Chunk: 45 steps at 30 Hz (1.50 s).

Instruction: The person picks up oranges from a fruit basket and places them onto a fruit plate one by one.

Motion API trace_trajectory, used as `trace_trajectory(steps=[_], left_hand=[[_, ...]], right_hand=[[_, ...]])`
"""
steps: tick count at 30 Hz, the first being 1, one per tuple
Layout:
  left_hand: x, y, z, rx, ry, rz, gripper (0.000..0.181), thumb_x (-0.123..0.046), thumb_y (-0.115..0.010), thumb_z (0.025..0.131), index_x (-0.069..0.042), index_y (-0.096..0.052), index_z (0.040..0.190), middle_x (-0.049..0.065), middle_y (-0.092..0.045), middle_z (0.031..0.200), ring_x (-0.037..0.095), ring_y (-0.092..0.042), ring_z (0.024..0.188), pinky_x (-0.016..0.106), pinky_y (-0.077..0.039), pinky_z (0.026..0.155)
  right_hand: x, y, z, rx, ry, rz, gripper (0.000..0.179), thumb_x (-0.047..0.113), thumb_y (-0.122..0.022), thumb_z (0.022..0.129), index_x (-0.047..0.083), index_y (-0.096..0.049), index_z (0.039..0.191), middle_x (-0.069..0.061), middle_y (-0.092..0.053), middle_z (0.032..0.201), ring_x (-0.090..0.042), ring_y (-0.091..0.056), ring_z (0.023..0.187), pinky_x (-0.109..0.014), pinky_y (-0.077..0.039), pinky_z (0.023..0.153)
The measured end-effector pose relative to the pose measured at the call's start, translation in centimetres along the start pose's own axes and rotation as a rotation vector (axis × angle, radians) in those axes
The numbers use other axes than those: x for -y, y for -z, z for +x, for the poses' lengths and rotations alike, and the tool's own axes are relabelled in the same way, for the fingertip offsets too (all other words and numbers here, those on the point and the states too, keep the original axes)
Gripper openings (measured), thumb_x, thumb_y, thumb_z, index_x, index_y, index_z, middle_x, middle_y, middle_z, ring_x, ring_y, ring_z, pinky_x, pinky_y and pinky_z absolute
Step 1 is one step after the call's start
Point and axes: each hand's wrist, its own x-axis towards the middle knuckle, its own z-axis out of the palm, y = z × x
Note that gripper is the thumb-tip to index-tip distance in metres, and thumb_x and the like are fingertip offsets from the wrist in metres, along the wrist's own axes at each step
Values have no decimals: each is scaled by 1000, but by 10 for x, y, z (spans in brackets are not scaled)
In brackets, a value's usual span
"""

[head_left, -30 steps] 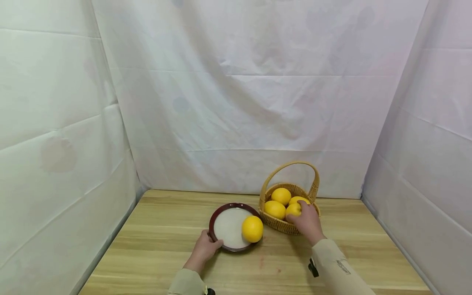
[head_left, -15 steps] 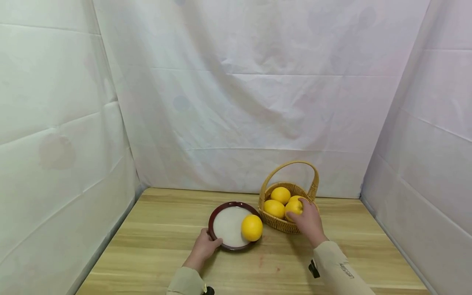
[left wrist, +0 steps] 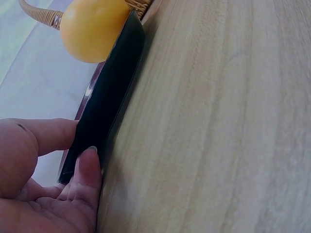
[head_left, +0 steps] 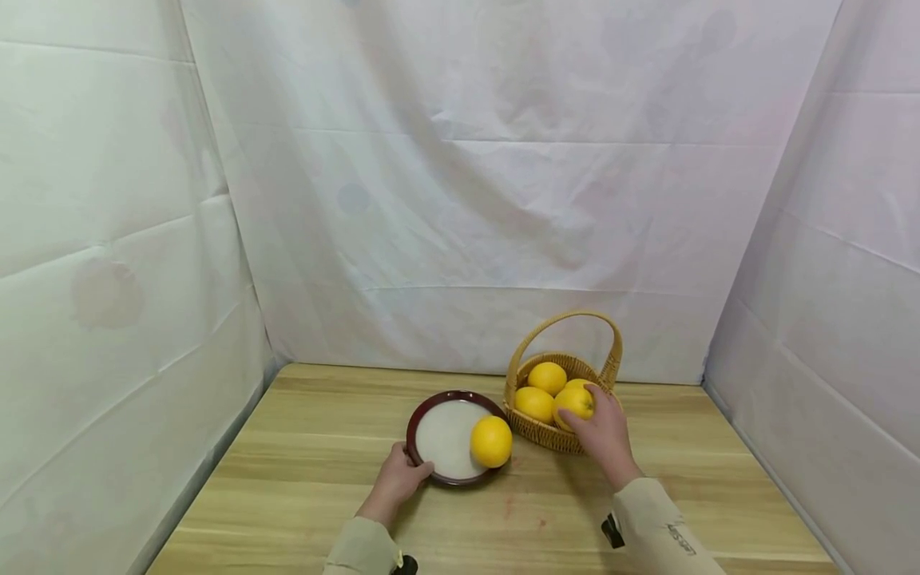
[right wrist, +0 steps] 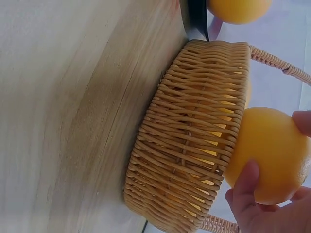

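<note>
R grip [head_left: 605,431] clamped round top orange [head_left: 573,407] at basket's [head_left: 552,438] near R rim; L grip [head_left: 395,481] pinches plate [head_left: 446,439] just L of basket. Smooth peel could slip, dropping it onto basket's other oranges [head_left: 533,405]; plate tilt might roll plate orange [head_left: 491,442] off

Head above, wrists close, basket [head_left: 542,435] common

Here's the tabletop [head_left: 323,427] in front of me, light wood, streaky grain running side to side, and it's carrying two pieces: a round dish [head_left: 442,439], red-rimmed and whitish inside, sitting on the wood, and just beside it, to my right, an upright wicker basket [head_left: 549,437]. Nearer me, small reddish marks [head_left: 542,523] dot the surface.
</note>
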Motion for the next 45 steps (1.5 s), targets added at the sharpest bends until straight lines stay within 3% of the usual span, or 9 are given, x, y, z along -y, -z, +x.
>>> trace_trajectory(steps=[8, 17, 27, 45], left_hand=[[1, 1, -1, 6, -5, 1, 58, -10, -71, 90, 15, -41, 133, 18, -61, 101, 20, -58, 84, 31, -49, 72], [2, 0, -2, 9, -10, 2, 60, -9, -71, 89, 16, -40, 135, 18, -61, 99, 20, -58, 82, 30, -50, 71], [1, -1, -1, 4, -9, 1, 61, -10, -71, 89, 16, -40, 136, 18, -61, 101, 20, -58, 84, 32, -50, 73], [2, -2, 0, 6, -17, 5, 60, -11, -71, 90, 15, -41, 135, 16, -62, 98, 18, -58, 79, 31, -49, 72]], right_hand=[[7, -2, -9, -53, 24, 21, 76, 36, -74, 90, -2, -42, 147, -31, -46, 145, -46, -44, 132, -61, -41, 105], [7, -8, -18, -69, 7, 79, 76, 36, -74, 90, 1, -41, 149, -28, -43, 147, -45, -41, 135, -63, -35, 110], [9, -11, -23, -64, -15, 111, 76, 38, -75, 90, 6, -41, 149, -24, -41, 150, -42, -41, 136, -62, -37, 109], [22, -23, -31, -63, 25, 126, 72, 36, -78, 87, 6, -47, 144, -21, -47, 146, -38, -46, 132, -57, -38, 107]])
